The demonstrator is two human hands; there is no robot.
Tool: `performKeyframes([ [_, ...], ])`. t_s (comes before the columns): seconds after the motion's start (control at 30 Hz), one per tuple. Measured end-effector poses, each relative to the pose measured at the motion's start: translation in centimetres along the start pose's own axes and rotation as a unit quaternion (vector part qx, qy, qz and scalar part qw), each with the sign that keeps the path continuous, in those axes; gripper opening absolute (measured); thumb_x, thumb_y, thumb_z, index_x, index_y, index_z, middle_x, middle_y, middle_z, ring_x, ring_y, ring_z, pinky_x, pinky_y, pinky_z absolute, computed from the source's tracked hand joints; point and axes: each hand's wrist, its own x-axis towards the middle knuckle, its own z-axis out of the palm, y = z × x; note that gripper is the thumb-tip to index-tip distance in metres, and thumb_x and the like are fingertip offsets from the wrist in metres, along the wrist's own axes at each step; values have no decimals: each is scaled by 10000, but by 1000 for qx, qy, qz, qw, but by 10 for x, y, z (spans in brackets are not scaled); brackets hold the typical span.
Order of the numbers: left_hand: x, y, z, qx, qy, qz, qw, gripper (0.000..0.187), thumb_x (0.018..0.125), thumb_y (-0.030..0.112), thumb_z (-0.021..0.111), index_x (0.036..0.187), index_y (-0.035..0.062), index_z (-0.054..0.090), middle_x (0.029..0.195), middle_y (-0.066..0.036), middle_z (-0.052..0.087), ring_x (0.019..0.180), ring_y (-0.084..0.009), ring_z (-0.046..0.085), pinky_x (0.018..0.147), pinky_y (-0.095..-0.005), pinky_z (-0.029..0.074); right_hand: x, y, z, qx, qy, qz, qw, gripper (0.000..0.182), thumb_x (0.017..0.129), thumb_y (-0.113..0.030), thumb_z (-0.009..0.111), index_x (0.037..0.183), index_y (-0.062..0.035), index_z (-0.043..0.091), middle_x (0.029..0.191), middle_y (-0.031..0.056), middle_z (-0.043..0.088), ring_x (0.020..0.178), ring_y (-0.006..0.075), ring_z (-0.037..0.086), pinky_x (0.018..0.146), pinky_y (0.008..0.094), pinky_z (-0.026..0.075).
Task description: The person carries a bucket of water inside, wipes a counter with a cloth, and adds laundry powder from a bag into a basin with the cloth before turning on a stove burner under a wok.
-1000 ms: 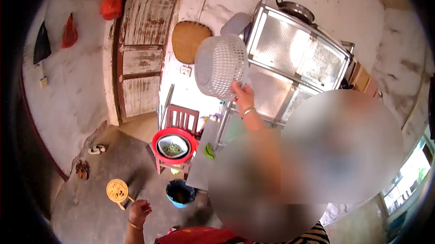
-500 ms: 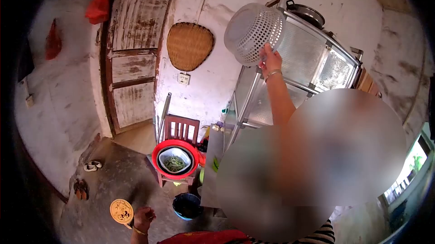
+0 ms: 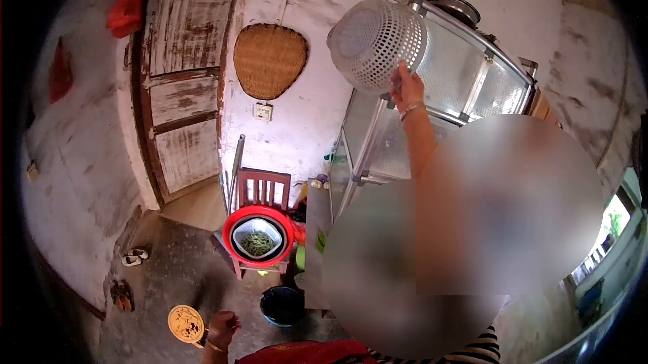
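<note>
A pale plastic colander point(image 3: 395, 40) is tilted, its rounded, perforated outside towards me, at the upper left of a metal-framed cabinet point(image 3: 452, 60). My right hand point(image 3: 408, 88) grips the colander's lower right rim, arm raised. A bracelet circles that wrist. Low in the view, my left hand point(image 3: 223, 329) hangs with loosely curled fingers, holding nothing that I can see. Nearest to it is a round yellow stool point(image 3: 185, 323) with a dark pattern on top. A large blurred patch hides part of my right arm and much of the lower right.
A red basin point(image 3: 229, 250) holding a white bowl of green vegetables point(image 3: 257, 243) rests on a wooden chair point(image 3: 264, 185). A dark bucket point(image 3: 282, 306) stands on the floor. A woven tray point(image 3: 271, 60) hangs on the wall; a pan point(image 3: 453, 7) sits atop the cabinet.
The colander has turned slightly, showing more of its rounded outside, still in my right hand. My left hand appears slightly farther right and lower. The whole view has shifted a little.
</note>
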Motion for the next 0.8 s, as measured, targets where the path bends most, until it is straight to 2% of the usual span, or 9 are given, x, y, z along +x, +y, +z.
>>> performKeyframes([
  [0.07, 8, -2, -4, -16, -30, -16, 999, 105, 768, 95, 555, 818, 2, 553, 681, -122, 580, 554, -230, 546, 490, -330, 461, 5, -2, -6, -20, -32, 10, 999, 377, 746, -394, 669, 909, -90, 519, 745, 0, 533, 594, 127, 470, 430, 257, 333],
  [0.17, 43, -26, -43, 169, -160, 155, 960, 137, 766, 118, 582, 826, -4, 564, 692, -123, 584, 568, -227, 555, 510, -320, 477, 13, 6, -20, -13, -67, 8, 998, 363, 756, -375, 666, 909, -86, 508, 761, -1, 541, 630, 130, 487, 448, 272, 343],
  [0.27, 20, -15, -15, 12, -66, -6, 998, 168, 775, 148, 591, 850, -2, 572, 710, -115, 589, 604, -218, 570, 541, -309, 497, 5, 9, -25, 4, -48, 19, 999, 351, 764, -345, 668, 914, -74, 501, 794, 7, 552, 696, 132, 502, 496, 287, 365],
  [0.37, 35, -26, -31, 6, -119, -17, 993, 182, 794, 156, 568, 884, -3, 563, 727, -107, 592, 627, -210, 573, 550, -303, 498, -2, 13, -31, 3, -43, 26, 999, 369, 767, -329, 668, 970, -66, 508, 857, 21, 568, 792, 148, 519, 591, 309, 402],
  [0.47, 14, -31, -15, 213, -109, 117, 964, 206, 819, 185, 542, 903, -3, 552, 753, -100, 594, 635, -199, 570, 548, -295, 485, -3, 34, -52, 17, -37, 15, 999, 412, 780, -322, 648, 1074, -74, 501, 935, 38, 582, 893, 173, 528, 699, 334, 424],
  [0.5, 11, -28, -3, 67, -70, -4, 995, 205, 825, 201, 537, 894, 9, 548, 746, -96, 582, 607, -192, 551, 552, -295, 462, -5, 43, -64, 23, -28, 11, 999, 430, 786, -319, 638, 1113, -79, 497, 962, 43, 585, 927, 182, 530, 734, 343, 427],
  [0.6, 12, -29, 7, 66, -177, -17, 982, 173, 826, 198, 530, 861, 29, 549, 729, -81, 567, 605, -184, 533, 567, -297, 440, -55, 59, -87, -52, 13, 13, 998, 267, 792, -245, 608, 1035, -159, 538, 870, -31, 594, 797, 109, 554, 708, 308, 428],
  [0.63, 28, -38, -2, 171, -190, 32, 966, 145, 824, 180, 524, 844, 39, 545, 715, -71, 557, 604, -181, 522, 566, -299, 427, -78, 68, -98, -63, -37, 55, 996, 291, 789, -243, 607, 1057, -153, 541, 892, -23, 602, 811, 111, 557, 718, 304, 422],
  [0.8, 46, -52, 9, 151, -131, -110, 974, 99, 833, 139, 492, 811, 48, 525, 699, -44, 534, 608, -162, 496, 563, -299, 406, -229, 172, -193, -175, -301, 330, 877, 279, 808, -280, 579, 1002, -80, 592, 948, 33, 625, 813, 96, 569, 657, 252, 454],
])
